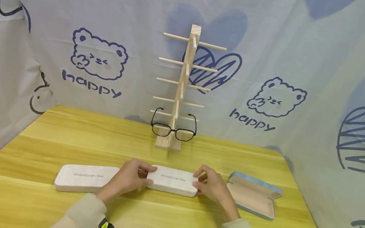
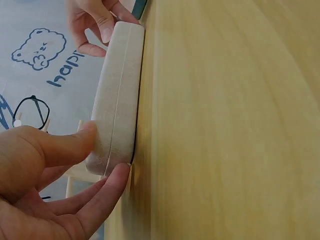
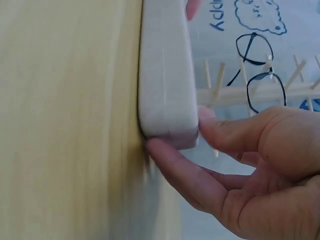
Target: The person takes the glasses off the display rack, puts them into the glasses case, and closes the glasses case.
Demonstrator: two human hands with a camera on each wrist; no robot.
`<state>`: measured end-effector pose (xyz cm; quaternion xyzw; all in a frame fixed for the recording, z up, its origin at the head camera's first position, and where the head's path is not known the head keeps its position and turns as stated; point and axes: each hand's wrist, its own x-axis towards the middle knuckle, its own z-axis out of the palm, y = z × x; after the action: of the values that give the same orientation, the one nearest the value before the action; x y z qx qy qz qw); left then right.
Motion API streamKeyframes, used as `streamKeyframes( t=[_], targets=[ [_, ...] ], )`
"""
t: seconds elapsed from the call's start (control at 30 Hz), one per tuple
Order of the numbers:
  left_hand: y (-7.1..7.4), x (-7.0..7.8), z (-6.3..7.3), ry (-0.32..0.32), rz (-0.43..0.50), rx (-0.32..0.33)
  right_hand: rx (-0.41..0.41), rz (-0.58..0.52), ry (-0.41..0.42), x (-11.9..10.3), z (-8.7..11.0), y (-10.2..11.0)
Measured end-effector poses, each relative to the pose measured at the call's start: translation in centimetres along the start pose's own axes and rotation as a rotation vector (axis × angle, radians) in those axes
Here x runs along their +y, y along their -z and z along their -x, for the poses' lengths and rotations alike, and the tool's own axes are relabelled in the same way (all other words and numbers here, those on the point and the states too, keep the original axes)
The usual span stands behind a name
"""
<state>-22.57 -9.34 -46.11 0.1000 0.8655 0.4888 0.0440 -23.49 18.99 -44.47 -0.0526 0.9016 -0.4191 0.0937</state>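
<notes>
A white glasses case (image 1: pixel 172 180) with small lettering on its lid lies closed between both hands in the head view. At its left end my left hand (image 1: pixel 132 177) pinches it, thumb and fingers on opposite faces, as the left wrist view shows of the case (image 2: pixel 116 100). My right hand (image 1: pixel 211 185) pinches the right end; in the right wrist view its fingertips (image 3: pixel 159 146) lie at the lower edge of the case (image 3: pixel 167 75). A second white glasses case (image 1: pixel 84 178) lies closed beside my left wrist. Right of my right hand, a blue glasses case (image 1: pixel 253 195) lies with its lid raised, beige lining showing.
Behind the hands stands a wooden eyewear rack (image 1: pixel 185 70) with several rows of pegs. Black-framed glasses (image 1: pixel 172 131) hang at its lowest pegs. A printed cloth (image 1: pixel 149 5) hangs behind and beside the yellow wooden table (image 1: pixel 164 227).
</notes>
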Motion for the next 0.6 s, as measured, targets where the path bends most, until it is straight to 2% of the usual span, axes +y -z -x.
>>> streamKeyframes(
  t=[0.1, 0.23, 0.6],
  targets=[
    [-0.3, 0.1, 0.1, 0.021, -0.018, -0.001, -0.005, 0.044, 0.014, -0.12, 0.24, 0.05],
    [-0.22, 0.19, 0.13, 0.034, -0.027, 0.004, -0.016, 0.036, 0.022, -0.27, 0.17, 0.16],
    [-0.01, 0.35, 0.22, 0.024, -0.043, -0.004, -0.004, 0.034, 0.017, -0.15, 0.01, 0.11]
  ],
)
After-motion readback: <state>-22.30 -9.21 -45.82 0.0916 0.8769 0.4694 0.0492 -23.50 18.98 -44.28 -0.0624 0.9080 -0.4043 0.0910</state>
